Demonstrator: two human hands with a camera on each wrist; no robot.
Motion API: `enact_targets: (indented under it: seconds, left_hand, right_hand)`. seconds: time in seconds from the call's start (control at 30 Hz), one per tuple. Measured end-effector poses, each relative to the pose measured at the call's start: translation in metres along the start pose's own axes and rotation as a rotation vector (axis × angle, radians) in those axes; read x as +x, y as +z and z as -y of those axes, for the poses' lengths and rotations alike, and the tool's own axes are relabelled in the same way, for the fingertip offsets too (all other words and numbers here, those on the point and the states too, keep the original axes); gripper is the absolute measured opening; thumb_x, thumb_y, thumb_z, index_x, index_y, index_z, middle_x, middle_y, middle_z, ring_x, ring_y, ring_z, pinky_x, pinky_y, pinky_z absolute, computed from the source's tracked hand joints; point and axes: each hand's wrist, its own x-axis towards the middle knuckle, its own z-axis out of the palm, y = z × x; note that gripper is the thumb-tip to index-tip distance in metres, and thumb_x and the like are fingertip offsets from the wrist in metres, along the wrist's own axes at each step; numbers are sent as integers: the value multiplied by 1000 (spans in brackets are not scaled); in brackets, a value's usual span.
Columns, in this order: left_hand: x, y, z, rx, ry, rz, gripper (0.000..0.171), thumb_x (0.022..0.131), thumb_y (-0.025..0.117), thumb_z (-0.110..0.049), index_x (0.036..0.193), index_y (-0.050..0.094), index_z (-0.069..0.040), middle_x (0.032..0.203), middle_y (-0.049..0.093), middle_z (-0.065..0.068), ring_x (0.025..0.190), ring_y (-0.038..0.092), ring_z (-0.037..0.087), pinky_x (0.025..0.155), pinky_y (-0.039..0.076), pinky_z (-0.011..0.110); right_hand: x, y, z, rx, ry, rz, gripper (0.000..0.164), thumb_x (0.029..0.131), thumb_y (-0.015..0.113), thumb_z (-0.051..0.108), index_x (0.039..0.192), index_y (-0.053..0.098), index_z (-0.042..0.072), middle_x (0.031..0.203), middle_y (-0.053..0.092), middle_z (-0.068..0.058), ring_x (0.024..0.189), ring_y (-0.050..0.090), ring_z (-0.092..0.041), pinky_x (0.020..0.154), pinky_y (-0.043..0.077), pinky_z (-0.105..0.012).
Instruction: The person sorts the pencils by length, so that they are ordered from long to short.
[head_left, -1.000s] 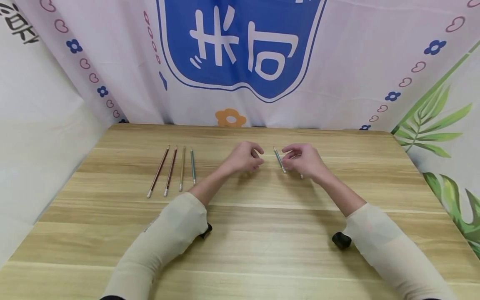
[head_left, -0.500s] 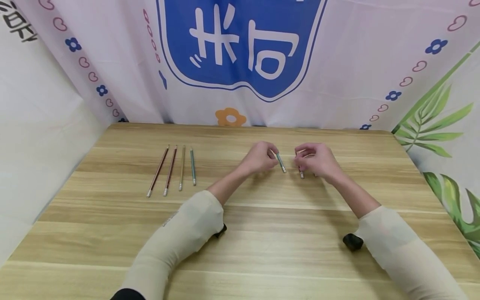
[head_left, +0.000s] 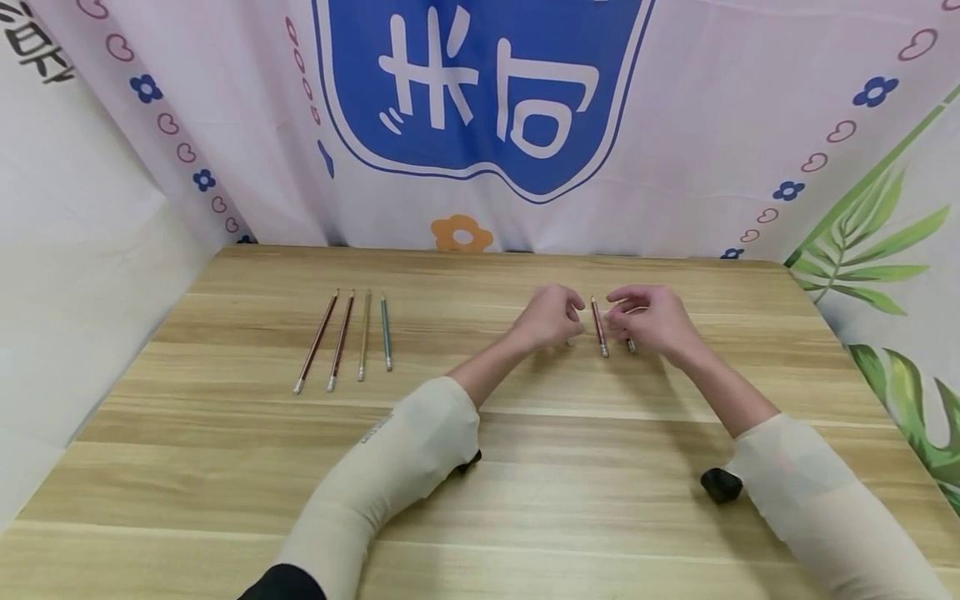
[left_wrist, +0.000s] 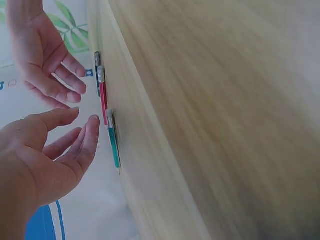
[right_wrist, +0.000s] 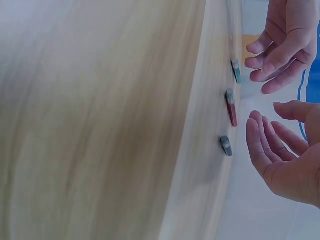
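My left hand (head_left: 551,317) hovers over a short green pencil (left_wrist: 114,142), hiding most of it in the head view. Its fingers are loosely bent, with nothing between thumb and fingertips. To the right my right hand (head_left: 651,318) hangs over a dark pencil (right_wrist: 226,146), whose eraser end peeks out below the palm; these fingers are relaxed and hold nothing too. Between the hands a red pencil (head_left: 599,327) lies on the table, its eraser end towards me. In the right wrist view the three eraser ends stand in a staggered row.
On the left of the wooden table (head_left: 480,500) lie two dark red pencils (head_left: 318,342) (head_left: 342,342), a yellow pencil (head_left: 365,337) and a teal pencil (head_left: 386,333), side by side. A printed curtain (head_left: 247,125) hangs along the back edge.
Both hands have moved to the right. The left hand now covers the green pencil, and the red pencil has come into sight as the right hand passed off it. The pencils stay where they were.
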Motion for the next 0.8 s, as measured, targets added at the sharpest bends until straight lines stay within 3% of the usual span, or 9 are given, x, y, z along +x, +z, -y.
enact_targets:
  seconds: [0.13,0.23,0.4,0.5,0.8]
  left_hand:
    - [5,6,-7,31,-9,-15,35,91,74,2,124,68,8,93,73,13,65,62,11,58,54,16]
    - [9,10,-12,90,-9,-19,34,91,75,0,123,69,5,91,72,11,65,59,10,57,51,17]
    - [15,17,-19,179,-11,-33,32,90,77,-3,121,71,3,103,74,11,88,67,17,77,57,21]
    - [18,21,-22,186,-24,-39,35,89,76,0,123,70,2,115,73,13,102,68,22,91,58,27]
    - [25,31,-29,184,-72,-36,37,90,76,-2,125,68,3,129,69,15,111,68,24,96,58,28]
  right_hand:
    - [-1,-6,-3,-18,-2,-20,39,96,69,2,131,61,-13,105,72,-22,81,69,-15,70,63,-25]
    - [-1,-10,-5,-25,-15,-27,39,96,69,3,130,61,-13,101,73,-16,80,69,-12,69,62,-23]
    - [-3,-16,-8,-5,-14,-27,40,96,70,3,132,60,-13,106,72,-21,79,69,-9,72,64,-25]
    - [-4,-19,-10,-6,-6,-36,40,96,69,2,132,60,-13,108,71,-23,79,69,-8,73,65,-27]
    - [-6,-26,-16,-20,14,-36,41,98,69,4,133,58,-14,110,70,-25,80,70,-9,72,65,-26]
